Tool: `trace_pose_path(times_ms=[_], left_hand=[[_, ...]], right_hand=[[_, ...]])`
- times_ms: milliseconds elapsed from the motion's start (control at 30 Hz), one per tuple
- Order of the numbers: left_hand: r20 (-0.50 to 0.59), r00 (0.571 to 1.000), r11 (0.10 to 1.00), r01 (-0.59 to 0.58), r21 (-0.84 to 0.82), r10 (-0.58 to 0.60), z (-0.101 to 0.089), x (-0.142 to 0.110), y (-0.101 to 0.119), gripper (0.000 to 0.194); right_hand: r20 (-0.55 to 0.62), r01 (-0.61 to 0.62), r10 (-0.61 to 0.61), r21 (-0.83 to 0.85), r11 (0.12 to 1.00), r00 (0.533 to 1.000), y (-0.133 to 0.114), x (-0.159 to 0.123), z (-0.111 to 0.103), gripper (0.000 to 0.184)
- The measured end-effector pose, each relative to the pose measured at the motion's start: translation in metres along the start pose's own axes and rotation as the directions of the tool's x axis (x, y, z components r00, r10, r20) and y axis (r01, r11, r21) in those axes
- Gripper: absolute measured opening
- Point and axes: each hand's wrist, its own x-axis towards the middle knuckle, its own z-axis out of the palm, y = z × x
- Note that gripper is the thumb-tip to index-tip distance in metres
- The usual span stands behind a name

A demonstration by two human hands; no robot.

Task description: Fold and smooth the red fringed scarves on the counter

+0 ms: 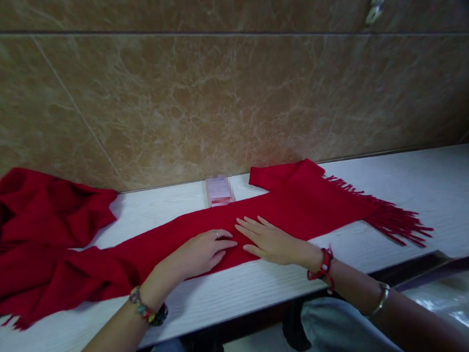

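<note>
A long red fringed scarf (303,208) lies across the white tabletop, spread flat in the middle and folded over at its upper right. Its fringe (398,222) fans out to the right. My left hand (202,253) rests on the flat stretch with its fingers apart and a ring on one finger. Just right of it, my right hand (267,240) lies palm down on the same cloth, fingers spread. Neither hand grips anything. Toward the left the red cloth is bunched in loose folds.
Behind the scarf, a small pale block with a blurred-out face (219,191) stands near the brown marbled wall (211,101). The white table (403,183) runs along that wall. A shiny clear plastic sheet (467,298) shows at the lower right, below the table edge.
</note>
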Motion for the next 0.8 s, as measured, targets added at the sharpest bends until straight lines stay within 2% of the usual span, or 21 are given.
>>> trace_pose_path(times_ms=[167, 233, 367, 500, 600, 800], left_hand=[[0.014, 1.0, 0.997, 0.003, -0.078, -0.002, -0.005, -0.001, -0.008, 0.031], [-0.004, 1.0, 0.999, 0.01, -0.033, -0.01, -0.005, 0.0, -0.008, 0.03], [-0.029, 0.999, 0.995, 0.017, 0.101, -0.014, 0.002, 0.005, 0.0, 0.029], [-0.005, 0.999, 0.994, -0.049, 0.096, 0.049, 0.011, 0.006, 0.002, 0.038], [0.039, 0.999, 0.996, -0.041, 0.084, 0.037, 0.013, 0.005, 0.001, 0.045], [0.06, 0.998, 0.996, -0.039, 0.086, 0.034, 0.007, 0.007, 0.006, 0.042]], right_hand=[[0.029, -0.013, 0.012, 0.053, 0.998, 1.0, 0.005, -0.013, -0.007, 0.055], [0.046, 0.001, -0.005, 0.096, 0.995, 0.999, 0.007, -0.022, -0.014, 0.053], [0.062, 0.054, -0.066, 0.168, 0.984, 0.996, 0.01, -0.038, -0.023, 0.036], [0.018, 0.076, -0.08, 0.171, 0.982, 0.997, 0.016, -0.049, -0.02, 0.034], [-0.02, 0.107, -0.105, 0.166, 0.98, 0.994, 0.02, -0.053, -0.016, 0.032], [-0.154, 0.138, -0.119, 0.118, 0.983, 0.981, 0.02, -0.053, -0.012, 0.025]])
